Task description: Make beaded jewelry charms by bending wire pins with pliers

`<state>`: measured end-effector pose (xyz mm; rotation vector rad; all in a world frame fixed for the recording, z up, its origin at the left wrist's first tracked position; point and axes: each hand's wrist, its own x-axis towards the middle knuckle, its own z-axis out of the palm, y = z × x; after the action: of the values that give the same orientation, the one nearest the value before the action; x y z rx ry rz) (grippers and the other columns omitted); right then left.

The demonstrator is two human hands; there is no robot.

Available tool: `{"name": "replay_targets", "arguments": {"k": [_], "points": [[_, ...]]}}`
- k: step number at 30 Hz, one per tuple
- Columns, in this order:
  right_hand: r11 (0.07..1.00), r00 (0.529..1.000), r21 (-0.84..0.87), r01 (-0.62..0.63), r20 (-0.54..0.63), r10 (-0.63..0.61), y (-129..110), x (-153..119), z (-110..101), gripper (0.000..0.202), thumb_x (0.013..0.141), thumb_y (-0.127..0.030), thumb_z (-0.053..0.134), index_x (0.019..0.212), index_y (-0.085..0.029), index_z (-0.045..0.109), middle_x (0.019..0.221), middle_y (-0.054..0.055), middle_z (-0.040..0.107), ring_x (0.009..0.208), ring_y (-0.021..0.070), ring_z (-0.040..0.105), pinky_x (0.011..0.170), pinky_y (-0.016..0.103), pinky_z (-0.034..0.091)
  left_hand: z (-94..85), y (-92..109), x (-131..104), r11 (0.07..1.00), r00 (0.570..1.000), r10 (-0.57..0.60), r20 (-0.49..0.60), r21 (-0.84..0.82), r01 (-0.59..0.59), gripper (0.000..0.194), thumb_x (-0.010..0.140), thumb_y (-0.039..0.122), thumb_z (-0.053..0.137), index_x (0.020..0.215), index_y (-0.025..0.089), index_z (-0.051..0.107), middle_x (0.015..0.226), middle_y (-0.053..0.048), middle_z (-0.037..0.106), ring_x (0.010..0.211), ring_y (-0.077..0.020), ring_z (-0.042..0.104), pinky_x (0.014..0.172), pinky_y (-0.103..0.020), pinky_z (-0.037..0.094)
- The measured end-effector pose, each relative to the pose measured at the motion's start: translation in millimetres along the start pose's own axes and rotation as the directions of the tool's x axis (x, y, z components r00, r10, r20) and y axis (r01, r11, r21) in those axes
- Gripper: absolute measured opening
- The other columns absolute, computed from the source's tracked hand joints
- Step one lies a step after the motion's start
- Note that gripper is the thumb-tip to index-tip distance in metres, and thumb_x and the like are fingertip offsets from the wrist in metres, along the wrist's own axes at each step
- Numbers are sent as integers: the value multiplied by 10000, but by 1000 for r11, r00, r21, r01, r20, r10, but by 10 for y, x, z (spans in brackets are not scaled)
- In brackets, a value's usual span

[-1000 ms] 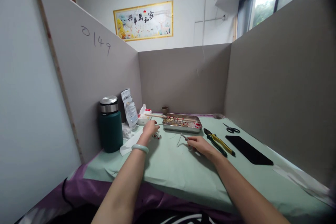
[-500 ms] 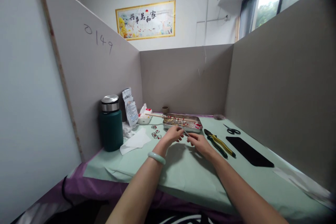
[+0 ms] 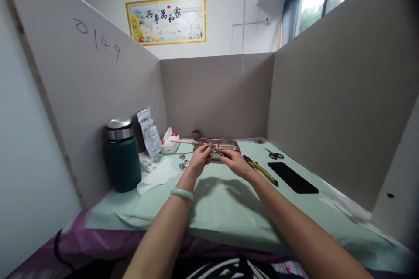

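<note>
Over the front of a metal tray, my left hand is closed in a pinch. What sits between its fingertips is too small to make out. My right hand grips a thin metal tool, which looks like tweezers, its tip pointing to the left fingertips. Red and gold beaded pieces lie in the tray, partly hidden by both hands. A wooden stick rests across the tray's left side. Several small wire pieces with red beads lie on the cloth left of my left hand.
Yellow-handled pliers, black scissors and a black phone-like slab lie to the right. At left stand a green flask, a foil pouch, a tissue pack and white paper. Grey partitions enclose the table.
Both hands have moved forward and up, toward the tray, with the thin metal tool between them. The whole view has shifted, so things appear farther left.
</note>
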<state>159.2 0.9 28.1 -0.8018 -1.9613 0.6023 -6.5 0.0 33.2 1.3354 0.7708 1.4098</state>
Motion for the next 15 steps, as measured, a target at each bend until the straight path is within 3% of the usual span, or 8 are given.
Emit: {"name": "replay_targets", "arguments": {"k": [3, 8, 15], "points": [[1000, 997, 1, -22, -79, 22, 106, -41, 92, 370, 808, -279, 515, 1128, -160, 657, 1079, 82, 679, 959, 223, 600, 877, 339, 433, -29, -51, -20, 998, 999, -34, -28, -58, 32, 375, 707, 400, 687, 967, 157, 566, 581, 65, 425, 417, -18, 259, 412, -177, 167], [998, 991, -13, -68, -116, 66, 219, -178, 209, 363, 801, -290, 522, 1101, -143, 665, 1002, 85, 692, 890, 214, 604, 827, 322, 442, -58, -150, -25, 994, 994, -101, -42, -37, 99, 282, 706, 356, 684, 831, 140, 555, 559, 52, 457, 394, -9, 262, 400, -174, 150], [994, 989, -110, -27, -149, 10, 211, -221, 198, 323, 815, -253, 504, 1078, -170, 673, 1012, 83, 686, 895, 212, 602, 827, 316, 435, -16, -167, -68, 991, 994, -88, -71, 91, 95, 281, 716, 371, 676, 830, 149, 548, 632, -1, 595, 417, -42, 409, 409, -197, 304]]}}
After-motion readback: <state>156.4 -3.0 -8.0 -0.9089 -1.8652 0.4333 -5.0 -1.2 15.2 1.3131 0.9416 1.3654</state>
